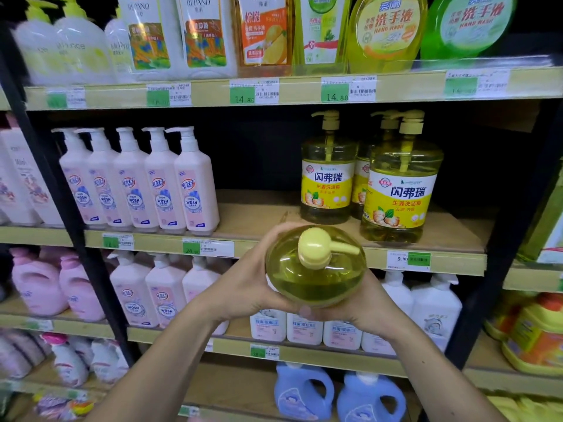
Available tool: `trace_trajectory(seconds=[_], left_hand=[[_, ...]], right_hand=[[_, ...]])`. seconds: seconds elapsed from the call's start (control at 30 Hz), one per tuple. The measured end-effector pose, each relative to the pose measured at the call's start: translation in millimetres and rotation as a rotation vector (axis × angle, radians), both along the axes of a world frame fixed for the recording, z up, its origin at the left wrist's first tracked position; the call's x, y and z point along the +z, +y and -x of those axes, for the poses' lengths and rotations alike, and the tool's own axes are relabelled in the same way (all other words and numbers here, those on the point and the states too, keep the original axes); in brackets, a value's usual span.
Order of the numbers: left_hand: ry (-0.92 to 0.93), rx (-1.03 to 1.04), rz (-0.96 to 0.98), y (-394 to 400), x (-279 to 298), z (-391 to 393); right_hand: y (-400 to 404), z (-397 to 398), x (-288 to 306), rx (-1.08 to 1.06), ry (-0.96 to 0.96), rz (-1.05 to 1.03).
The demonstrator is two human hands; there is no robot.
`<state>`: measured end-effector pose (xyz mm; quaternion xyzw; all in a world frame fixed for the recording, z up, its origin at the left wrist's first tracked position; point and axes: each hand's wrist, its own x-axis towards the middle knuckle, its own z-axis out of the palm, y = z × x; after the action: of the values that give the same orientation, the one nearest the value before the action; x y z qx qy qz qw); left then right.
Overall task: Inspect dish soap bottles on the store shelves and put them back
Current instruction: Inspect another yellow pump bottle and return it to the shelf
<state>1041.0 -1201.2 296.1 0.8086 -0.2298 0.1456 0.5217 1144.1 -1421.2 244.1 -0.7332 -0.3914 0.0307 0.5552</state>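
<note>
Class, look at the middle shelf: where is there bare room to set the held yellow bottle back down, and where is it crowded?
Bare board lies between the pink WOSH pump bottles and the yellow ginger dish soap bottles. Both hands, left and right, grip the held bottle just before that gap. The shelf's left part is crowded.

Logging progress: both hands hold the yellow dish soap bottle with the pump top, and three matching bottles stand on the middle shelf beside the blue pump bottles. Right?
Not quite: the head view shows the neighbouring pump bottles are pale pink, not blue. The rest holds.
</note>
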Motion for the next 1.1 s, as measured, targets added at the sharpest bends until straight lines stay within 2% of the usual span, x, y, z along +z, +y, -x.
trace_trajectory(seconds=[0.27, 0.4, 0.47, 0.6, 0.7, 0.8, 0.93, 1.0, 1.1], left_hand=[[-0.089, 0.014, -0.066, -4, -6, 7], [-0.109, 0.025, -0.06, -1, -10, 4], [-0.088, 0.04, 0.017, -1, -16, 1], [0.009, 0.001, 0.395, -12, -25, -2], [0.049, 0.024, 0.559, -23, -21, -4], [0.068, 0.065, 0.617, -30, -14, -7], [0.11, 0.198, 0.697, -35, -5, -9], [0.185, 0.188, 0.806, -35, -4, -13], [0.332, 0.118, 0.965, -37, -1, -19]], right_hand=[[2, 6, 4, -0.046, -0.09, -0.155], [0, 11, 8, -0.098, -0.112, -0.137], [-2, 11, 5, -0.131, -0.107, -0.1], [0, 24, 6, -0.161, -0.062, -0.073], [6, 35, 17, -0.147, 0.028, -0.1], [6, 42, 29, -0.112, 0.126, -0.113], [0, 48, 38, 0.04, 0.468, -0.234], [3, 51, 33, 0.054, 0.589, -0.319], [12, 69, 30, 0.155, 0.653, -0.426]])
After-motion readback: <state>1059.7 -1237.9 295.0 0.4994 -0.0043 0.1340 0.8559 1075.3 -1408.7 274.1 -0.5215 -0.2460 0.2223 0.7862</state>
